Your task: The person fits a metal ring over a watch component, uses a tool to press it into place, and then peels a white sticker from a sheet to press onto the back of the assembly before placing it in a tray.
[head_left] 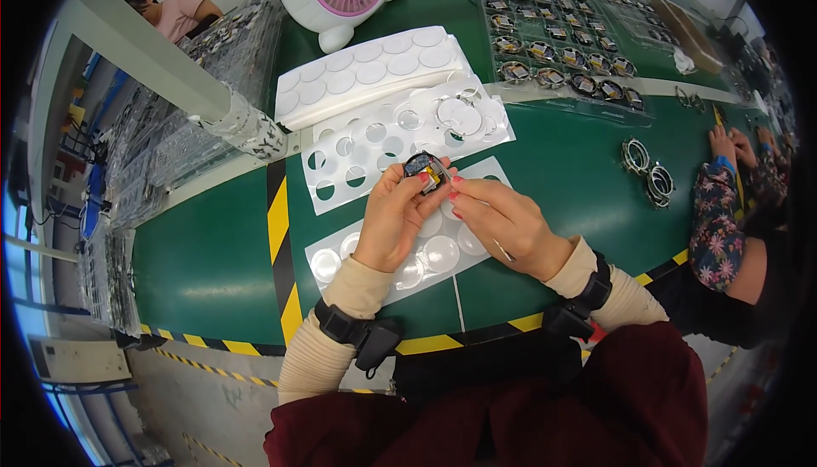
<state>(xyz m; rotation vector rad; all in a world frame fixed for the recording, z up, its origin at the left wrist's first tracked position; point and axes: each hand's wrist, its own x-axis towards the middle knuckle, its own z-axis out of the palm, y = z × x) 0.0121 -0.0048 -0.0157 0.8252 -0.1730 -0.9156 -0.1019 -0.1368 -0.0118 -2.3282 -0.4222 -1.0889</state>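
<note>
My left hand [390,222] grips a small round electronic module [419,163] with a dark rim, a circuit board and a yellow patch. My right hand [517,227] is closed around a thin metal tool [504,251], whose tail end sticks out below the palm. The tool's other end reaches the module's right edge, though the fingers partly hide the contact. Beneath both hands lies a white sheet [328,241] carrying round clear discs. Just beyond it is another white sheet [322,200] with round cut-outs, some showing the green table.
A stack of white sheets with circles [294,103] and a white-and-pink fan [328,37] stand farther back. Clear trays [630,114] of round modules fill the back right. Metal rings [659,184] lie right, near a co-worker's floral sleeve [719,224]. A post [153,50] rises at left.
</note>
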